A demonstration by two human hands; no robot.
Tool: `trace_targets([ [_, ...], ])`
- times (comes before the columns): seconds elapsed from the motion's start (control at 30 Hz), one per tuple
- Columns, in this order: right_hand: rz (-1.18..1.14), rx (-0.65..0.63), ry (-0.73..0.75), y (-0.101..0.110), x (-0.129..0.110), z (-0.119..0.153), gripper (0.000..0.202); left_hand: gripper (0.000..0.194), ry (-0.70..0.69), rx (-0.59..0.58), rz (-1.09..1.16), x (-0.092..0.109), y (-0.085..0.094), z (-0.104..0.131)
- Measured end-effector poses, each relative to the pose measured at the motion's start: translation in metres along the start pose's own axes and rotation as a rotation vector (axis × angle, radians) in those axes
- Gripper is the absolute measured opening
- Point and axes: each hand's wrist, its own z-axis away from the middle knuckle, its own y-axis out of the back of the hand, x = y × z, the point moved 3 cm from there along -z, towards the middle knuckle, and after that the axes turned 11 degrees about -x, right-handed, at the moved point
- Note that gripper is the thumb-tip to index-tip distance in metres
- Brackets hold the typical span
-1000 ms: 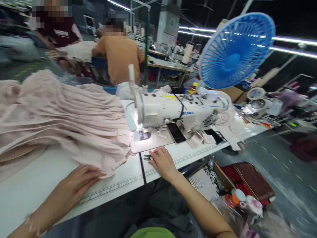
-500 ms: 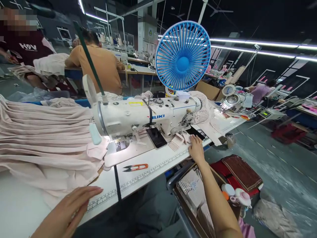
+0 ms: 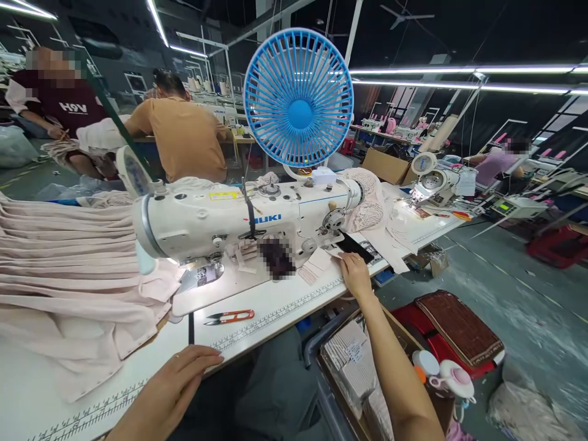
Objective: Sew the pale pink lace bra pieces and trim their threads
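Observation:
My left hand (image 3: 181, 373) rests at the table's front edge over the printed ruler (image 3: 275, 318), its fingers extended and holding nothing. At the right, my right hand (image 3: 356, 274) has its fingertips closed on a small pale fabric piece (image 3: 334, 252) beside a stack of pale pieces (image 3: 316, 264). Between the hands lie orange-handled thread snips (image 3: 229, 316). Behind them stands the white sewing machine (image 3: 197, 214). Pleated pale pink fabric (image 3: 68, 263) covers the table's left side.
A blue fan (image 3: 299, 114) stands behind the machine. Below my right arm is a box of packed pieces (image 3: 351, 355), with cups (image 3: 454, 378) and a red stool (image 3: 413, 312) beside it. Two people are at the back left. Another machine (image 3: 434, 184) sits farther right.
The view has turned slightly, shifting the machine and fan leftward. My right hand now has a pale piece between its fingertips, lifted from beside the stack. My left hand stays near the table edge.

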Motion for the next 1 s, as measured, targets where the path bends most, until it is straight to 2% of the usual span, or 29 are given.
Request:
trace_targets([
  [0.17, 0.011, -0.037, 0.042, -0.010, -0.001, 0.005, 0.029, 0.029, 0.050, -0.068, 0.036, 0.003, -0.011, -0.001],
  [0.37, -0.004, 0.060, 0.050, -0.003, -0.003, -0.003, 0.035, 0.030, 0.040, -0.109, 0.058, 0.011, -0.017, -0.007],
  [0.47, -0.041, 0.059, 0.143, 0.004, -0.018, -0.007, 0.032, 0.031, 0.047, -0.113, 0.081, 0.016, -0.017, -0.012],
  [0.57, -0.071, 0.006, 0.299, 0.007, -0.038, -0.007, 0.031, 0.032, 0.054, -0.120, 0.090, 0.018, -0.017, -0.016],
  [0.63, -0.104, -0.050, 0.383, 0.007, -0.046, -0.007, 0.037, 0.032, 0.060, -0.127, 0.093, 0.018, -0.017, -0.016],
  [0.7, -0.134, -0.099, 0.340, 0.004, -0.042, -0.007, 0.043, 0.031, 0.063, -0.122, 0.095, 0.017, -0.018, -0.015],
  [0.8, -0.111, -0.101, 0.073, 0.001, -0.019, -0.010, 0.043, 0.031, 0.064, -0.106, 0.094, 0.017, -0.019, -0.013],
  [0.87, -0.073, -0.118, -0.038, 0.000, -0.005, -0.009, 0.036, 0.031, 0.066, -0.102, 0.095, 0.018, -0.020, -0.012],
  [1.0, -0.027, -0.229, -0.007, 0.004, 0.002, 0.009, 0.031, 0.031, 0.080, -0.099, 0.092, 0.017, -0.020, -0.011],
])
